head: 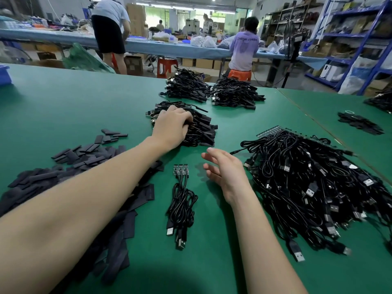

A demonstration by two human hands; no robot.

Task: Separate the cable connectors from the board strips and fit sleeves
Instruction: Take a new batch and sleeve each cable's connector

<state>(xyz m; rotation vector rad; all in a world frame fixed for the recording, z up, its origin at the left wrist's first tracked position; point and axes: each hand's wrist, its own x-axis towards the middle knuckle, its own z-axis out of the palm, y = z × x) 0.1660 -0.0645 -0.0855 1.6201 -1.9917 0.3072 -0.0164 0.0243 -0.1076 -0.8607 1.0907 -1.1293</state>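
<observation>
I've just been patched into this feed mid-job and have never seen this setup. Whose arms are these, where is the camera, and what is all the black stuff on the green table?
There is no machine: a person works with bare hands, filmed by one wide camera on their head, looking forward and down. On the green table lie loose black sleeves, a big tangle of cables on board strips, and sleeved piles, one nearer and two farther. A small bundle of cables on one short strip lies between the arms. The left hand rests on the nearer pile, fingers curled into it. The right hand is open, holding nothing.
</observation>
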